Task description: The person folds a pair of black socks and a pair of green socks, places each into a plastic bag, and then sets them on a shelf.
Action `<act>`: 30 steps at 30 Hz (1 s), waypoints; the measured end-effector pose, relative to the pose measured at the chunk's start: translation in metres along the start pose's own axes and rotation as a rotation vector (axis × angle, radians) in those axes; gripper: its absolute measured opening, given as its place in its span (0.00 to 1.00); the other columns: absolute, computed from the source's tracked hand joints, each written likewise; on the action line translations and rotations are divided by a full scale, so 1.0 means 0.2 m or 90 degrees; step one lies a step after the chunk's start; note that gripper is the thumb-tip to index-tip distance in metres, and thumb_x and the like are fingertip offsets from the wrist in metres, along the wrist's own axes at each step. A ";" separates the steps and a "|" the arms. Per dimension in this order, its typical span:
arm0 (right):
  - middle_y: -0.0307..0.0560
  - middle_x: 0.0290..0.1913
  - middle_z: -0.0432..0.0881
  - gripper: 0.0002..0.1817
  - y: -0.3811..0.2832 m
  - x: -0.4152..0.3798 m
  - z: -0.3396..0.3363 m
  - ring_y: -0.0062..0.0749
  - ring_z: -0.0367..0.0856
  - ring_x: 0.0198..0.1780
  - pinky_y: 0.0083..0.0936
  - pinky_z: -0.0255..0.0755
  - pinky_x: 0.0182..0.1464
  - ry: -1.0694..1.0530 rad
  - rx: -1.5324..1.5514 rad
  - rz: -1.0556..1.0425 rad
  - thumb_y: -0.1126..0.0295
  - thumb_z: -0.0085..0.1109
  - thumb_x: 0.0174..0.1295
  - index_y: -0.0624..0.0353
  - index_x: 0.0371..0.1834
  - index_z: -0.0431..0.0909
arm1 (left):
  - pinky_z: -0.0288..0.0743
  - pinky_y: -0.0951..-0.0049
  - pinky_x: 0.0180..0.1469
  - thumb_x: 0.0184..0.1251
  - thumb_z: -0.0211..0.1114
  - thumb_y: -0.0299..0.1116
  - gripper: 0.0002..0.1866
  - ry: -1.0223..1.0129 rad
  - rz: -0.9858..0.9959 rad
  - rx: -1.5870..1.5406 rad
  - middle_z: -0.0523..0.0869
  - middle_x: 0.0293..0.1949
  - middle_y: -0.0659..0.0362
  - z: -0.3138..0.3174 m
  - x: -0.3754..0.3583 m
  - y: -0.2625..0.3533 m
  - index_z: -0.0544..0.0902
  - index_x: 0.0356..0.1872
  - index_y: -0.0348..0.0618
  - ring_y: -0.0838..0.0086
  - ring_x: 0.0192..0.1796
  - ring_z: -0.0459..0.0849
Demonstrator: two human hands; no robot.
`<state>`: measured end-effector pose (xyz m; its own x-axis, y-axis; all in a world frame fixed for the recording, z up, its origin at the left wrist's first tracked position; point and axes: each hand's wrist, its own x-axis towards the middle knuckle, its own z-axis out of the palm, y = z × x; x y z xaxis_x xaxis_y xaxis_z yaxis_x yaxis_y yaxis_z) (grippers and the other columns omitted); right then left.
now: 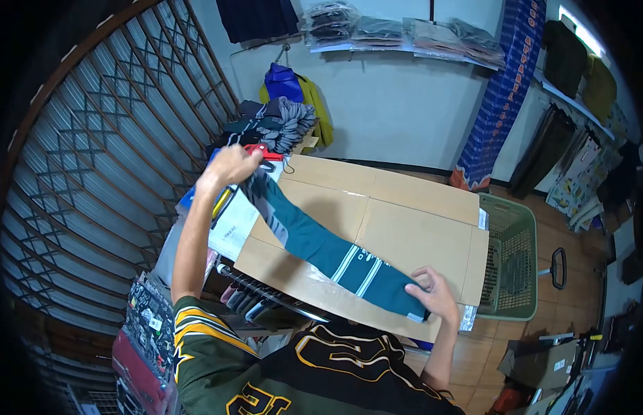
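I have the teal sock (335,254) stretched flat across the cardboard surface (411,235), left hand (228,166) fingers clamped on its grey end, right hand (433,294) fingers pinching the other end (tension keeps it smooth).

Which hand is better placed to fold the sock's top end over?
Probably the right hand: it pinches the top end of the long teal striped sock flat on the cardboard sheet; left hand grips the far end.
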<state>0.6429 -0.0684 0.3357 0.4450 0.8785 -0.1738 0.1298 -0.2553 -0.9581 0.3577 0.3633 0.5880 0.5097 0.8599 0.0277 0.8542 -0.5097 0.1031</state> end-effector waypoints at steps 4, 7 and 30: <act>0.51 0.32 0.92 0.29 0.05 0.17 -0.08 0.31 0.90 0.36 0.32 0.82 0.42 0.171 -0.109 -0.011 0.63 0.85 0.59 0.65 0.57 0.80 | 0.88 0.53 0.48 0.77 0.58 0.63 0.40 -0.217 -0.070 -0.034 0.94 0.38 0.40 0.66 0.25 -0.38 0.90 0.47 0.23 0.54 0.42 0.95; 0.66 0.52 0.92 0.36 0.21 0.28 -0.03 0.53 0.92 0.52 0.44 0.83 0.60 0.352 -0.213 -0.074 0.59 0.85 0.58 0.67 0.65 0.80 | 0.89 0.66 0.35 0.76 0.69 0.58 0.42 -0.083 -0.133 -0.285 0.94 0.33 0.49 1.00 0.13 -0.41 0.80 0.68 0.20 0.66 0.28 0.93; 0.50 0.42 0.85 0.25 0.11 0.18 0.21 0.51 0.80 0.55 0.49 0.71 0.62 0.418 -0.505 -0.030 0.69 0.88 0.49 0.59 0.46 0.82 | 0.86 0.63 0.53 0.62 0.82 0.31 0.18 0.108 -0.167 -0.633 0.95 0.43 0.51 1.89 0.03 -0.42 0.89 0.49 0.34 0.66 0.46 0.94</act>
<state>0.6254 -0.0250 0.2991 0.7900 0.5612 0.2468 0.6009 -0.6288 -0.4935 0.3279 0.4008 0.2044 0.2326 0.9724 0.0175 0.4263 -0.1181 0.8968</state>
